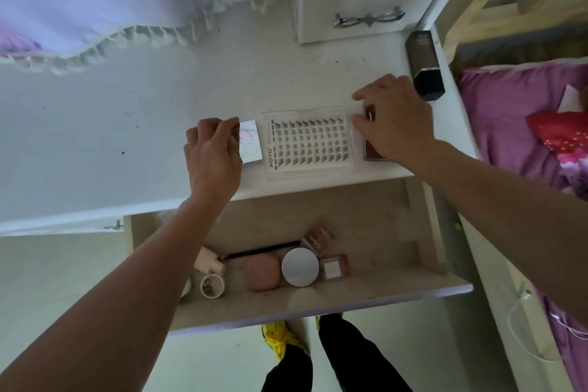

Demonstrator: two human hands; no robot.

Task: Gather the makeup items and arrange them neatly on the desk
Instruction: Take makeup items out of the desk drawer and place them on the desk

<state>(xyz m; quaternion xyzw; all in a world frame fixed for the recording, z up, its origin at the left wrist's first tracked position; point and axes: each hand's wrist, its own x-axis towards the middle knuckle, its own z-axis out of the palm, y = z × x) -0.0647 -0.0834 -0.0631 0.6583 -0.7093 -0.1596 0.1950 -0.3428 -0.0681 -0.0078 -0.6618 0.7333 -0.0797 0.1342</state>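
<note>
Desk (111,124), near drawer (318,302) pulled open.
Small card (251,141) is pinched by left hand (211,153), brown palette (370,151) by right hand (394,124).

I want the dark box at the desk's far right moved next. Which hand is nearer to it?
Right. The right hand lies just left of the dark box; the left hand is beyond the lash tray.

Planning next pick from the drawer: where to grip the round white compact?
Come from above and pinch the rim of the round white compact front to back. It lies flat; the pink case and small square palette crowd its left and right, likely blocking fingers there.
</note>
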